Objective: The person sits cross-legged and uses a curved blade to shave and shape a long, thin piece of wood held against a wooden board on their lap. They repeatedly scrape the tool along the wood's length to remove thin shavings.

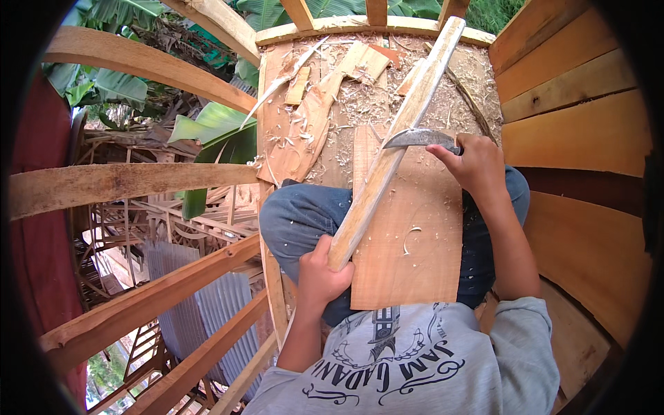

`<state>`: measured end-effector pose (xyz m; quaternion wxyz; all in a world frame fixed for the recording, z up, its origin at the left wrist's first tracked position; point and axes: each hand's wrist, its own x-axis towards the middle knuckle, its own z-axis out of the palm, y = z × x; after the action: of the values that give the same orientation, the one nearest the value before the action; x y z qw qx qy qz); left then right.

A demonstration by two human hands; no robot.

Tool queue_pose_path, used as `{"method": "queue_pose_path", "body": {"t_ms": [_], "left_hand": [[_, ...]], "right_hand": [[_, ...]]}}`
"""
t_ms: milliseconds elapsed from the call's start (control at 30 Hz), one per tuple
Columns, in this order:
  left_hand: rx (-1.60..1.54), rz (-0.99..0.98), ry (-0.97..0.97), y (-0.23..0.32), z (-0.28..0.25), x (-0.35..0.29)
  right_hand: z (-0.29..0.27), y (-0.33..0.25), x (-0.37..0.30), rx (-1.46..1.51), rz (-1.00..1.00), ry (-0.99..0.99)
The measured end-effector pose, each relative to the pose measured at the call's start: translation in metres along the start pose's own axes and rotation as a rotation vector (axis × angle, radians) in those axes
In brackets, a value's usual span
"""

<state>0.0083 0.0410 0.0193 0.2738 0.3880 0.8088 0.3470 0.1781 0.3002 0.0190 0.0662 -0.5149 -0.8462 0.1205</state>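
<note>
A long wooden stick [373, 182] slants from my lap up toward the far right. My left hand [322, 274] is closed round its near end. In my right hand [476, 164] is a knife [415, 138] with a dark, curved blade; the fingers wrap its handle and the thumb points along it. The blade lies across the stick around its middle, pointing left. Beneath the stick, a flat wooden board [418, 232] rests across my legs, with a few curled shavings on it. Most of the knife's handle is hidden in my grip.
Shavings [360, 104] and wood offcuts [318, 114] lie over the plank floor ahead. A plank wall [577, 131] rises close on my right. Curved wooden rails [131, 183] run along the left, with corrugated sheets [225, 311] below them and a banana leaf [225, 131] reaching in.
</note>
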Motion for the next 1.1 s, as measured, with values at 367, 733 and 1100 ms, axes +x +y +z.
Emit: {"method": "queue_pose_path", "body": {"t_ms": [367, 733, 1100], "left_hand": [[-0.021, -0.018, -0.013, -0.002, -0.003, 0.001], [-0.085, -0.026, 0.013, 0.0, -0.004, 0.003], [-0.075, -0.053, -0.084, 0.003, -0.014, 0.005]], "right_hand": [[-0.005, 0.012, 0.037, 0.072, 0.192, 0.028], [0.002, 0.006, 0.053, 0.085, 0.164, 0.077], [-0.022, 0.061, 0.093, 0.287, 0.325, 0.181]]}}
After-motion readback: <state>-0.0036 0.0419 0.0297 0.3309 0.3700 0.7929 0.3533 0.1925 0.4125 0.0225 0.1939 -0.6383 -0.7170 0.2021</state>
